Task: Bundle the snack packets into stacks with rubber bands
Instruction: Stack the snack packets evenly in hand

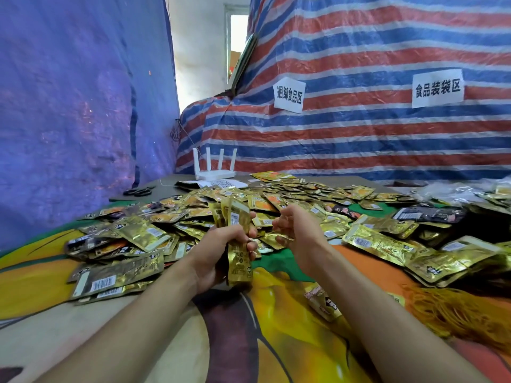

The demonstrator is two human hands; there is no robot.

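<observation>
My left hand [221, 252] grips an upright stack of gold snack packets [237, 239] above the table, fingers wrapped round its middle. To the right, my right hand [296, 230] hovers just apart from the stack with its fingers curled; I cannot tell whether it holds anything. A wide heap of loose gold packets [276, 200] lies behind and around both hands. A pile of yellow rubber bands [464, 313] sits at the right edge of the table. A single packet [323, 301] lies under my right forearm.
The table wears a colourful cloth [276, 327]. A white router [215, 172] and black scissors [138, 192] stand at the far left. Darker packets [434, 214] lie at the right. Striped tarpaulin with paper signs [289, 96] hangs behind.
</observation>
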